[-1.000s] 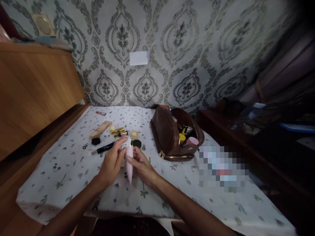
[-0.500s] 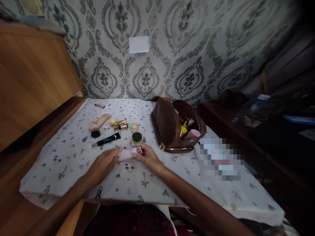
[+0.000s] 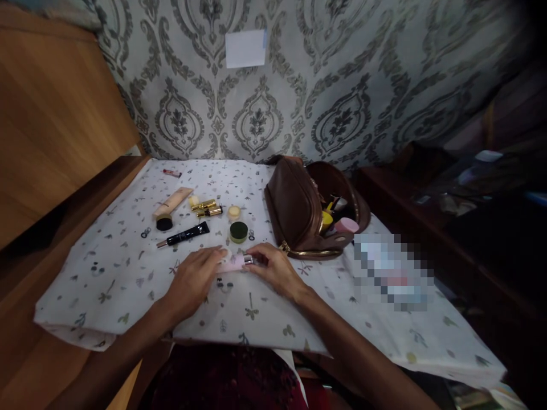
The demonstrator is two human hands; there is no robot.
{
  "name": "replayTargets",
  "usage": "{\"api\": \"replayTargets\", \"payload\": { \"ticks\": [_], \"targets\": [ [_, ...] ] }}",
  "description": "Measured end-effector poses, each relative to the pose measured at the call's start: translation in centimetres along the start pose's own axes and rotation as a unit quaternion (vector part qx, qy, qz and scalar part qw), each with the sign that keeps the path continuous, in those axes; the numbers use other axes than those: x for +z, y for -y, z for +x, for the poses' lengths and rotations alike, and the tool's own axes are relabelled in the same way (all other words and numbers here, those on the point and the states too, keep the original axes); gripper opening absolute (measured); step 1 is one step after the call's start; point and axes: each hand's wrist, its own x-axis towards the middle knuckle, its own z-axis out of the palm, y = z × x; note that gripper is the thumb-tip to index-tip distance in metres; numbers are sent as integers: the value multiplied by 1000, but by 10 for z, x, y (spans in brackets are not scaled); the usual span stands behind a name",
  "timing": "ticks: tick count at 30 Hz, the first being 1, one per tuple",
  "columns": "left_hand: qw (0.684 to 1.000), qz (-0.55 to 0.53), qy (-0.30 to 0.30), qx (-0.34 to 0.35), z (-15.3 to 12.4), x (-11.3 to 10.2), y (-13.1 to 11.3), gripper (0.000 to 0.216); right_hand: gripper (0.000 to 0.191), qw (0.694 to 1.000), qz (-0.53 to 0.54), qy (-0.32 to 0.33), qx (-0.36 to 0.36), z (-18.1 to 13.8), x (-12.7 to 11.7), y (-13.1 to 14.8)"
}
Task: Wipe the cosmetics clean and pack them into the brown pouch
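Note:
A pale pink cosmetic tube (image 3: pixel 233 262) with a silver cap lies between my two hands, low over the cloth. My left hand (image 3: pixel 197 274) is closed on its left end, thumb on top. At the cap end, my right hand (image 3: pixel 274 267) has its fingers pinched round the silver cap. Just beyond sits a jar with a dark green lid (image 3: pixel 238 232). A black tube (image 3: pixel 187 234) lies to the left of that jar. Farther back are gold lipstick tubes (image 3: pixel 209 211), a small cream-coloured pot (image 3: pixel 233 212), a black-lidded jar (image 3: pixel 163 221) and a beige tube (image 3: pixel 173 201).
An open brown toiletry bag (image 3: pixel 294 208) stands at the back right, with a pink-lidded item (image 3: pixel 346 225) and a yellow one inside. A blurred-out packet (image 3: pixel 391 273) lies right of it. A small red tube (image 3: pixel 171 173) is at the far left of the patterned tablecloth (image 3: pixel 141 307).
The pink tube and both hands have shifted slightly right. My right hand has moved from the tube's body to its silver cap end. The view has tilted a little downward.

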Motion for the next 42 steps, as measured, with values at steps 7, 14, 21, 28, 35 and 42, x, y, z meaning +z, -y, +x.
{"api": "replayTargets", "payload": {
  "ticks": [7, 14, 21, 28, 35, 42],
  "targets": [
    [996, 66, 47, 46, 20, 22, -31, 29, 22, 999, -43, 4, -31, -2, 7, 2],
    [994, 90, 43, -52, -5, 2, 9, 29, 19, 998, -35, 20, -37, -4, 4, 3],
    [988, 101, 0, -119, -35, -14, 46, 29, 22, 995, -23, 45, -82, -3, 4, 2],
    [992, 82, -33, -92, -24, -4, 12, 26, 18, 992, -63, 39, -104, -6, 10, 1],
    [996, 90, 1, -11, -5, 18, -36, 30, 14, 987, -79, 31, -135, -9, 16, -1],
    [988, 135, -9, -74, -31, 1, 5, 31, 17, 986, -84, 29, -143, -9, 14, 1]
  ]
}}
